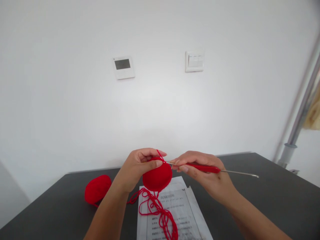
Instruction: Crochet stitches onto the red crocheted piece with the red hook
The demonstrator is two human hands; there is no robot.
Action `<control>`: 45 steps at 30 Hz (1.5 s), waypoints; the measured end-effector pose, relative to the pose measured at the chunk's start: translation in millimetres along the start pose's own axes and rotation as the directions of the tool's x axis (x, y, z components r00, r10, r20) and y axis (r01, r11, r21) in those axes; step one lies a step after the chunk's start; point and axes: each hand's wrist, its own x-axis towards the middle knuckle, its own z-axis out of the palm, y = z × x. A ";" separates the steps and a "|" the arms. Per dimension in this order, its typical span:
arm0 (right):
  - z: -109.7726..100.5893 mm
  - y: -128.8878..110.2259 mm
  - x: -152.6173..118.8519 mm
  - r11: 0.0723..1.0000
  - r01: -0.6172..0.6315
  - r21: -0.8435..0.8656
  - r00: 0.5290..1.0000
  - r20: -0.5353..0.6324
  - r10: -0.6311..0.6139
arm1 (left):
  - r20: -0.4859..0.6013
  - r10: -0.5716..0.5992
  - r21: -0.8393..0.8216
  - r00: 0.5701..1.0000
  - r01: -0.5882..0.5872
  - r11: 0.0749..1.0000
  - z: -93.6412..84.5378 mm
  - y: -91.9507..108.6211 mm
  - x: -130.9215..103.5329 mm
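Note:
A round red crocheted piece (157,177) hangs from my left hand (141,165), pinched at its top edge between thumb and fingers. A strand of red yarn runs over the left index finger down to that edge. My right hand (202,170) is closed round the red handle (206,168) of a metal crochet hook. The hook's thin tip meets the top right edge of the red piece, by the left thumb. At the other end, a longer metal hook (238,173) sticks out to the right. Loose red yarn (163,213) trails below the piece.
Printed paper sheets (195,216) lie on the dark table (262,200) under the loose yarn. To the left sits a red yarn ball (98,189). The white wall behind carries a thermostat panel (123,67) and a light switch (194,61). A metal pipe (302,110) stands at the right.

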 end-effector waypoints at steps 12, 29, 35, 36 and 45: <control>6.7 2.5 4.9 0.645 0.601 -0.473 0.786 0.203 -0.584 | 0.143 -0.002 -0.151 0.990 0.023 0.988 4.1 3.4 -2.2; 3.3 -3.5 2.2 0.871 0.407 -0.274 0.913 0.105 -0.393 | 0.052 0.059 0.030 0.997 -0.061 0.998 12.6 1.8 -6.6; 6.9 2.1 0.7 0.836 0.445 -0.322 0.894 0.099 -0.438 | 0.042 0.086 -0.013 0.995 -0.085 0.996 18.2 0.2 -4.9; 7.8 2.5 0.7 0.824 0.458 -0.333 0.886 0.100 -0.452 | 0.042 0.094 -0.024 0.995 -0.093 0.995 18.5 0.1 -4.9; 13.8 14.2 0.9 0.634 0.530 -0.564 0.825 0.167 -0.540 | -0.093 0.190 0.022 0.977 -0.189 0.982 23.8 -4.3 -5.1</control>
